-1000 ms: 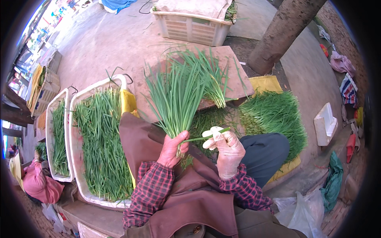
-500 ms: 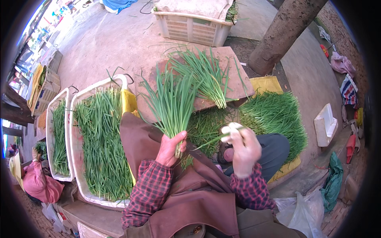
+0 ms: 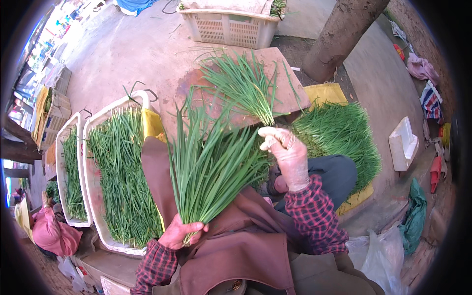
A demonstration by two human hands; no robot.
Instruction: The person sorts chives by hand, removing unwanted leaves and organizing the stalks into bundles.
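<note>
My left hand [image 3: 183, 231] grips a bunch of garlic chives [image 3: 206, 172] by the pale stem ends, low over my brown apron. The long green leaves fan up and to the right. My right hand [image 3: 287, 155], paler and seemingly in a thin glove, is raised to the right of the bunch with its fingers curled in. Whether anything is between those fingertips is hidden. Just beyond it, a second, loose bunch of chives [image 3: 246, 86] lies on a flat reddish-brown board [image 3: 287, 69], stems pointing toward me.
At the left stand two white tubs of chives, the nearer one [image 3: 91, 182] larger. A thick pile of chives [image 3: 339, 142] rests on yellow sheeting at the right. Farther off are a tree trunk [image 3: 339, 39] and a plastic crate [image 3: 231, 32]. Another person [image 3: 54, 231] sits far left.
My left hand has drawn the bunch down and toward me, and its leaves spread more to the right. My right hand has moved up slightly; the loose strand in it no longer shows.
</note>
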